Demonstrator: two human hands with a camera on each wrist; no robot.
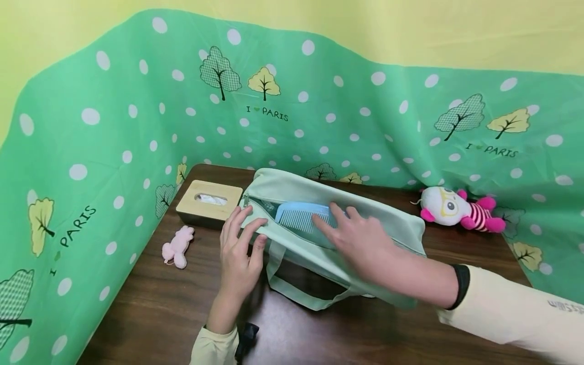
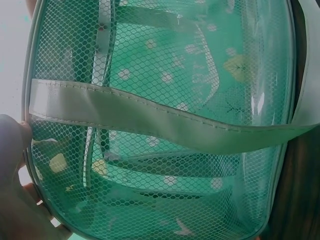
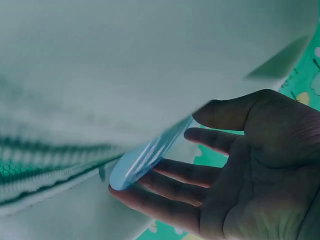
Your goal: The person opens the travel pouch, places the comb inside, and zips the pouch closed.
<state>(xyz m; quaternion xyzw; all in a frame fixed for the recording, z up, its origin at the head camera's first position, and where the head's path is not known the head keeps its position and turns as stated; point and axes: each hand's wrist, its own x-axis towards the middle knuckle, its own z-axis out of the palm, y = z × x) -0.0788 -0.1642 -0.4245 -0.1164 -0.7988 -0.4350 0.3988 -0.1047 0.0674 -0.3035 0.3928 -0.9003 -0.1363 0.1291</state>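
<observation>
A pale green zip bag (image 1: 292, 180) with a see-through mesh side (image 2: 165, 65) and strap handles stands on the table, its top unzipped. A light blue comb (image 1: 303, 215), teeth toward me, lies in the opening. My right hand (image 1: 360, 238) reaches over the bag and holds the comb near its right end. In the right wrist view, thumb and fingers lie on opposite sides of the comb (image 3: 145, 160), part of which is hidden by the bag. My left hand (image 1: 242, 258) grips the rim at the bag's left end, near the zip pull (image 1: 246, 200).
Behind the left hand stands a tissue box (image 1: 210, 195) with a wooden lid. A small pink plush toy (image 1: 179, 247) lies at the left, and a pink and white doll (image 1: 461, 209) at the back right. A green dotted cloth (image 1: 328, 116) surrounds the dark wooden table (image 1: 150, 314).
</observation>
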